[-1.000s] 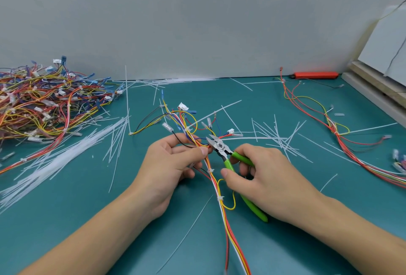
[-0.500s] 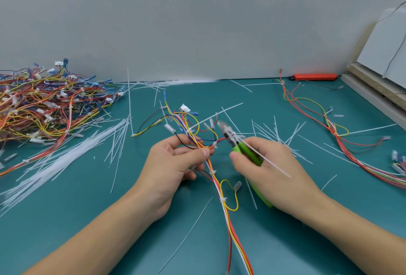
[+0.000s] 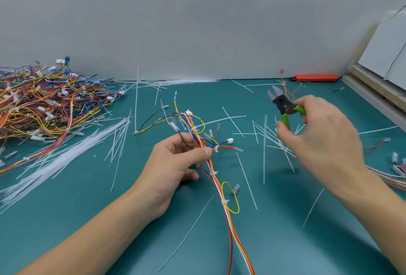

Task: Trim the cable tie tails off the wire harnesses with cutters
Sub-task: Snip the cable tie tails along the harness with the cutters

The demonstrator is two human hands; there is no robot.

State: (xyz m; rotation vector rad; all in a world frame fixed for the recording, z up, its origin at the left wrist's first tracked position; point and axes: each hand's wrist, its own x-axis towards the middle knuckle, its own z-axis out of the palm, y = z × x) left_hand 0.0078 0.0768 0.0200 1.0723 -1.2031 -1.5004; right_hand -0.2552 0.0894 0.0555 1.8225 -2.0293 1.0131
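The left hand (image 3: 175, 165) lies low over the green mat (image 3: 66, 219), thumb and fingers pinching a wire harness (image 3: 219, 189) near its branching end. The forearm reaches in from the lower left. From the pinch, the bundled red, orange, yellow and white wires run toward the bottom edge, bound by small white ties, with a yellow loop beside them. Above the pinch the wires fan out into loose ends with small connectors.

The right hand (image 3: 318, 134) is raised well to the right of the harness, fingers curled around the green handles of the cutters (image 3: 283, 105). The blades point up and left, slightly parted, and touch nothing. The hand is blurred.

Cut white tie tails (image 3: 246, 178) lie scattered across the mat, thickest in a streak at the left. A heap of harnesses (image 3: 44, 103) fills the far left. Another harness (image 3: 391, 178) trails along the right edge. An orange tool (image 3: 316, 77) lies against the grey wall (image 3: 197, 22), and pale boards (image 3: 373, 85) lean at the far right.
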